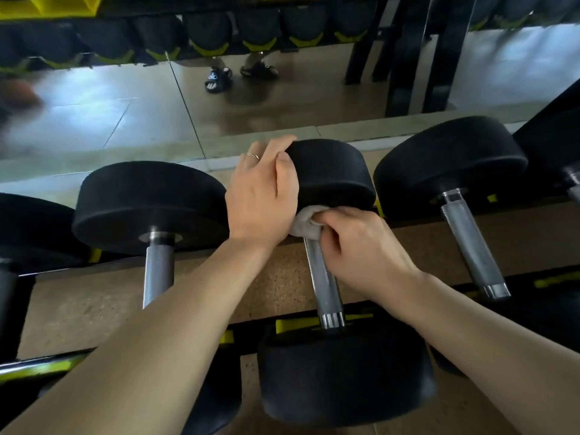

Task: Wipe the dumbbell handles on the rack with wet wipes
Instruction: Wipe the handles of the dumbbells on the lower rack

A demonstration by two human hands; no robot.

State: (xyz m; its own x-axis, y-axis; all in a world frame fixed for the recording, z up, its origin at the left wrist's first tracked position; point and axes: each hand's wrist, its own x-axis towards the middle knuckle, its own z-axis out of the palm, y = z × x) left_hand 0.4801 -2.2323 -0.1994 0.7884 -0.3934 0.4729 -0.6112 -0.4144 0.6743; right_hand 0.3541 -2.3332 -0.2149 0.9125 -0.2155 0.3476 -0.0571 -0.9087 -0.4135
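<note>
A black dumbbell (332,277) with round rubber heads and a knurled silver handle (323,284) is seen lying on the rack (552,282), its far head (332,174) toward the mirror (282,98) and its near head (345,375) closest to the camera. A crumpled white wet wipe (306,221) is pinched against the top of the handle, just under the far head, by the curled fingers of the right hand (361,246). The left hand (263,196) is laid over the left side of the far head, fingers held together and bent over its rim; a ring (253,156) is worn on one finger. No writing can be read on the dumbbell; white lettering on a sandal (218,79) reflected in the mirror is too blurred to make out. Neighbouring dumbbells are set just beside it, one to the left (153,208) and one to the right (452,164), with narrow gaps between the heads. Cork-coloured floor (282,284) is visible between the rack's black rails and yellow cradles (298,324).
</note>
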